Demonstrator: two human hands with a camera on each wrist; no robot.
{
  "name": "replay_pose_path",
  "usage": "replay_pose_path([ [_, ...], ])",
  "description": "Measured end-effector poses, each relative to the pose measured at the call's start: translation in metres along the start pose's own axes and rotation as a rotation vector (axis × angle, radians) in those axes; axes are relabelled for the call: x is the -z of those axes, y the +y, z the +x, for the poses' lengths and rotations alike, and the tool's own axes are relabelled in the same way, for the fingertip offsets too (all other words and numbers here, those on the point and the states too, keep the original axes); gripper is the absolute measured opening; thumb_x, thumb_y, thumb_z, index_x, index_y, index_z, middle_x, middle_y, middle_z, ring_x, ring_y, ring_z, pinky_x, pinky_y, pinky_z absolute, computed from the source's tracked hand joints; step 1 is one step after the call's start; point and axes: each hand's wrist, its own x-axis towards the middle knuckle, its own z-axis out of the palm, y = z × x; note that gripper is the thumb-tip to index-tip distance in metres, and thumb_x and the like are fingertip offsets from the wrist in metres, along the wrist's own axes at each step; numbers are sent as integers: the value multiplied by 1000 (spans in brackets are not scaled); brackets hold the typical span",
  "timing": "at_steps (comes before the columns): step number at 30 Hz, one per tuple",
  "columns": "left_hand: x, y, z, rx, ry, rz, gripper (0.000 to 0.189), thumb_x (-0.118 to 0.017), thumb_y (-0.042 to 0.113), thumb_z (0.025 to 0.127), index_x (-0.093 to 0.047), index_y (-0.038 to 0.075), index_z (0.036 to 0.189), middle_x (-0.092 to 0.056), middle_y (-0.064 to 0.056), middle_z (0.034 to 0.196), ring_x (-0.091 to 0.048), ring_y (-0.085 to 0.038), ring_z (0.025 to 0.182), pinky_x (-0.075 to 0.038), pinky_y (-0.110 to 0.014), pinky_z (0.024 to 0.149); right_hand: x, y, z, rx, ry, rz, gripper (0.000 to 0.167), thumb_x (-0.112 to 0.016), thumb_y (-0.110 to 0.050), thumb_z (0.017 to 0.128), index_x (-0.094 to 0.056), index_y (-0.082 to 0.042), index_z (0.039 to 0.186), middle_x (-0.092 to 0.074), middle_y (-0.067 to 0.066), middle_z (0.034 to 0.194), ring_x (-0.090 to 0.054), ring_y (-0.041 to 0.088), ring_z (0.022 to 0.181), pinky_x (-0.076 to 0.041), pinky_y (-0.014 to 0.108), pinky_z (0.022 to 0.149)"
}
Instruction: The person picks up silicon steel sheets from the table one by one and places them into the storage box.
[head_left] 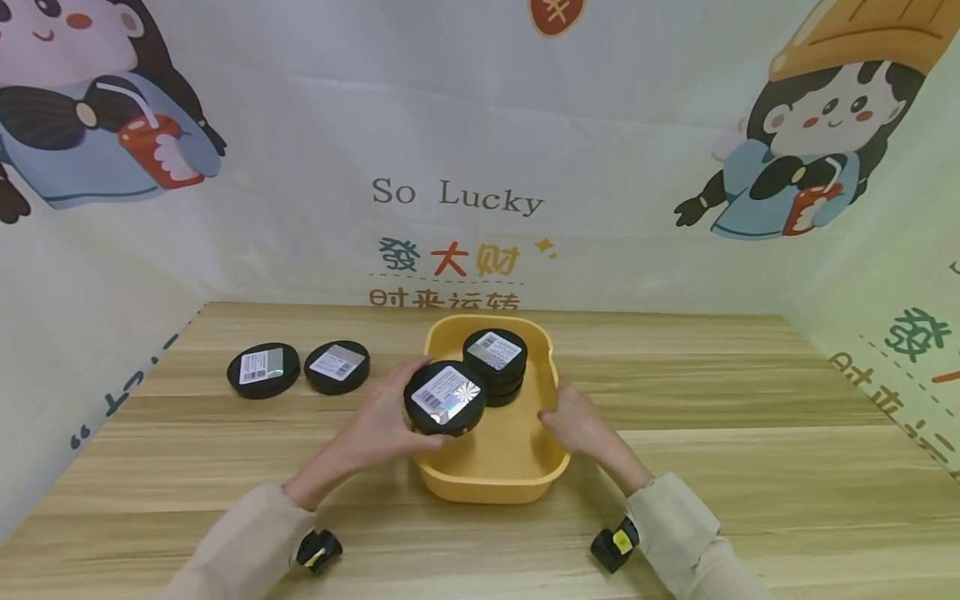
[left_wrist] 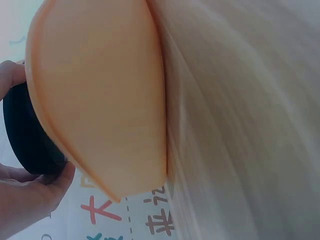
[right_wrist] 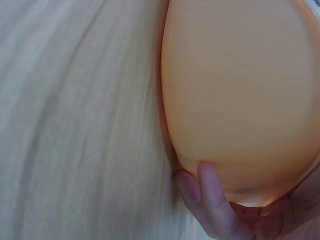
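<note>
My left hand (head_left: pixel 386 425) grips a round flat black tin (head_left: pixel 446 398) with a silver-white label on top, thumb and fingers on its sides. It is over the left rim of a yellow plastic basin (head_left: pixel 487 492). In the left wrist view, the tin (left_wrist: pixel 25 135) shows edge-on beside the basin wall. Inside the basin, toward the back, several like black tins (head_left: pixel 495 354) stand in a stack. My right hand (head_left: pixel 577 421) holds the basin's right side, thumb over the rim; in the right wrist view its fingers (right_wrist: pixel 212 195) lie against the outer wall.
Two more black tins, a left one (head_left: pixel 262 371) and a right one (head_left: pixel 337 367), lie label up on the wooden table (head_left: pixel 712 500), left of the basin. A printed cloth backdrop (head_left: pixel 465 108) closes off the back and sides.
</note>
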Motion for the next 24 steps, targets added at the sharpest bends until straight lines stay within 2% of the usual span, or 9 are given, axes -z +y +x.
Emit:
replay_pose_path([
  [3, -4, 3, 2, -3, -30, 2, 89, -79, 17, 57, -34, -5, 130, -41, -24, 128, -43, -37, 114, -33, -51, 94, 0, 0, 0, 2, -4, -2, 42, -52, -5, 80, -37, 16, 113, -53, 23, 90, -51, 24, 71, -46, 29, 55],
  [12, -18, 9, 12, -90, -72, -8, 86, -80, 19, 55, -39, -6, 126, -46, -20, 125, -46, -34, 110, -36, -48, 93, 0, -2, -1, -16, -10, -12, 41, -52, -5, 79, -37, 15, 113, -53, 22, 87, -51, 23, 68, -46, 29, 54],
  [24, -32, 18, 22, -102, -122, 36, 82, -81, 21, 55, -42, -8, 122, -48, -22, 120, -45, -33, 110, -35, -46, 94, 0, -1, 0, -20, -13, -44, 39, -52, -7, 80, -38, 15, 110, -51, 20, 84, -50, 25, 70, -45, 31, 57],
])
